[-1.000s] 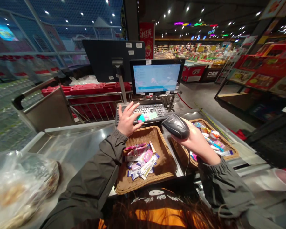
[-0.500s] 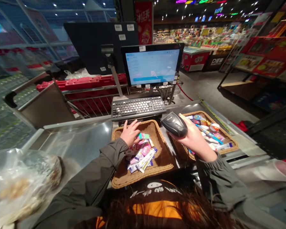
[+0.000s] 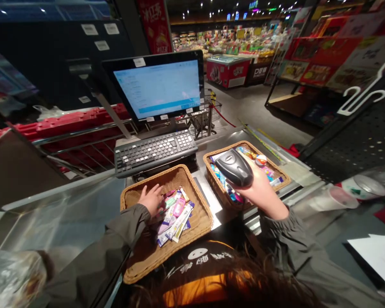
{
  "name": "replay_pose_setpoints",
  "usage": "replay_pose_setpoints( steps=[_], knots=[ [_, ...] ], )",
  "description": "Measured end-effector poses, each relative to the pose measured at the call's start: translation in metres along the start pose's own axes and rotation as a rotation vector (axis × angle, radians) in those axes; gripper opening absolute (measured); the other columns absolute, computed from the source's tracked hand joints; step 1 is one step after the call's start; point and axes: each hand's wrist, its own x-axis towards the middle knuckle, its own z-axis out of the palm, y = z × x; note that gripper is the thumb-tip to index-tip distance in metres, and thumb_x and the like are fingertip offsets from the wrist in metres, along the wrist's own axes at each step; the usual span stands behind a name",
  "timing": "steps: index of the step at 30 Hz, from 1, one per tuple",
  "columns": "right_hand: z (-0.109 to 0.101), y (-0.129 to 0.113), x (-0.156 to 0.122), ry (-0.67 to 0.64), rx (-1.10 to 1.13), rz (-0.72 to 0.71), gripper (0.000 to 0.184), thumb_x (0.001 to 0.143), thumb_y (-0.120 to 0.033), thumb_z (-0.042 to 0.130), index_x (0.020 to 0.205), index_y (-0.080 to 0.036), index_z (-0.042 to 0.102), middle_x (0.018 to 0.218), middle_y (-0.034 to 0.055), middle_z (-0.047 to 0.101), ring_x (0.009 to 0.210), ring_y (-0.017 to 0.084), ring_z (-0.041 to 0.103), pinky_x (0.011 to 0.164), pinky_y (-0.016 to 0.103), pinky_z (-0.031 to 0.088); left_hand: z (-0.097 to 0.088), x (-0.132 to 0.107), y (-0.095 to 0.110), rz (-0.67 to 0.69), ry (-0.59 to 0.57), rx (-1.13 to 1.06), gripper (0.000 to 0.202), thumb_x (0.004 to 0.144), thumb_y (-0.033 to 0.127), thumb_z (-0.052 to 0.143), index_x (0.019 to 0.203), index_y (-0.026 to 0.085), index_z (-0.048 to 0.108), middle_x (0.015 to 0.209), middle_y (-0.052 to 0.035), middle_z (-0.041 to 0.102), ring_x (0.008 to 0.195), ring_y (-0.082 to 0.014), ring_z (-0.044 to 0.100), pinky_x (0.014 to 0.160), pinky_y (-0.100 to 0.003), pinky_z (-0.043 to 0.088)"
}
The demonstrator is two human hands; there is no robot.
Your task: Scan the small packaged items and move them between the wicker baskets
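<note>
My left hand (image 3: 151,199) is down inside the left wicker basket (image 3: 140,268), on a heap of several small colourful packets (image 3: 176,216). Its fingers are pressed together on a small green packet (image 3: 169,201) at the top of the heap. My right hand (image 3: 261,189) is raised over the right wicker basket (image 3: 215,185) and grips a black handheld barcode scanner (image 3: 233,167), its head pointing up and left. The right basket holds more small wrapped items (image 3: 265,167). Both sleeves are dark grey.
A black keyboard (image 3: 154,150) and a lit till screen (image 3: 158,87) stand behind the baskets on a steel counter (image 3: 67,209). Red crates (image 3: 64,122) and a rail lie beyond. A clear bag of goods (image 3: 9,278) sits at lower left, white paper (image 3: 377,254) at lower right.
My left hand came off the keyboard with the green packet and went down into the left basket. The view swung left and down; my right hand kept hold of the scanner.
</note>
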Motion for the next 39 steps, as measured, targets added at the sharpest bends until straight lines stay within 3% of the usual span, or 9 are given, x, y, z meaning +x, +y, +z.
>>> replay_pose_setpoints(
  steps=[5, 10, 15, 19, 25, 30, 33, 39],
  knots=[
    [-0.045, 0.023, -0.009, 0.182, -0.075, 0.154, 0.062, 0.075, -0.041, 0.076, 0.13, -0.02, 0.057, 0.124, 0.013, 0.066, 0.122, 0.034, 0.06, 0.11, 0.056, 0.045, -0.052, 0.028, 0.034, 0.187, 0.233, -0.05, 0.036, 0.08, 0.037, 0.069, 0.114, 0.026, 0.071, 0.15, -0.0135, 0.049, 0.143, -0.0366, 0.037, 0.115, -0.07, 0.015],
    [-0.074, 0.042, -0.006, 0.271, -0.14, 0.187, 0.062, 0.073, -0.044, 0.079, 0.126, -0.019, 0.06, 0.117, 0.0134, 0.069, 0.122, 0.035, 0.06, 0.107, 0.056, 0.047, -0.098, 0.084, 0.101, 0.381, 0.399, -0.123, 0.036, 0.084, 0.045, 0.066, 0.114, 0.025, 0.07, 0.149, -0.014, 0.05, 0.142, -0.0353, 0.038, 0.115, -0.069, 0.017],
    [-0.091, 0.056, -0.001, 0.274, -0.198, 0.165, 0.066, 0.073, -0.046, 0.078, 0.129, -0.017, 0.057, 0.124, 0.0157, 0.066, 0.12, 0.035, 0.061, 0.104, 0.055, 0.048, -0.112, 0.139, 0.184, 0.493, 0.343, -0.149, 0.048, 0.077, 0.048, 0.075, 0.116, 0.021, 0.068, 0.151, -0.0175, 0.045, 0.144, -0.0373, 0.035, 0.114, -0.071, 0.015],
    [-0.101, 0.066, -0.002, 0.264, -0.195, 0.15, 0.067, 0.073, -0.047, 0.078, 0.128, -0.015, 0.058, 0.119, 0.0164, 0.068, 0.118, 0.035, 0.062, 0.104, 0.054, 0.049, -0.108, 0.173, 0.229, 0.52, 0.302, -0.164, 0.05, 0.079, 0.047, 0.073, 0.121, 0.021, 0.065, 0.154, -0.0168, 0.041, 0.146, -0.0351, 0.031, 0.114, -0.07, 0.018],
    [-0.108, 0.081, -0.004, 0.26, -0.183, 0.162, 0.067, 0.073, -0.045, 0.078, 0.129, -0.016, 0.058, 0.125, 0.0161, 0.066, 0.12, 0.035, 0.061, 0.105, 0.054, 0.047, -0.109, 0.203, 0.253, 0.505, 0.312, -0.168, 0.032, 0.088, 0.038, 0.062, 0.116, 0.023, 0.067, 0.154, -0.0138, 0.042, 0.147, -0.0328, 0.029, 0.115, -0.069, 0.018],
    [-0.107, 0.093, -0.001, 0.255, -0.14, 0.178, 0.066, 0.073, -0.042, 0.078, 0.13, -0.015, 0.058, 0.129, 0.0178, 0.065, 0.118, 0.034, 0.062, 0.105, 0.054, 0.047, -0.115, 0.211, 0.283, 0.506, 0.305, -0.207, 0.04, 0.085, 0.056, 0.062, 0.102, 0.022, 0.074, 0.15, -0.0118, 0.048, 0.145, -0.0353, 0.031, 0.116, -0.069, 0.016],
    [-0.106, 0.093, 0.001, 0.251, -0.139, 0.182, 0.065, 0.072, -0.043, 0.079, 0.129, -0.016, 0.059, 0.129, 0.0172, 0.065, 0.119, 0.034, 0.062, 0.105, 0.052, 0.048, -0.112, 0.213, 0.3, 0.473, 0.298, -0.199, 0.043, 0.084, 0.059, 0.061, 0.091, 0.02, 0.076, 0.143, -0.0118, 0.053, 0.143, -0.0358, 0.033, 0.117, -0.069, 0.014],
    [-0.103, 0.087, 0.0, 0.236, -0.127, 0.191, 0.069, 0.071, -0.045, 0.08, 0.131, -0.017, 0.058, 0.127, 0.016, 0.066, 0.121, 0.034, 0.061, 0.106, 0.051, 0.047, -0.103, 0.22, 0.296, 0.517, 0.25, -0.215, 0.035, 0.075, 0.053, 0.07, 0.077, 0.019, 0.075, 0.138, -0.0123, 0.058, 0.139, -0.0368, 0.039, 0.117, -0.068, 0.016]
  ],
)
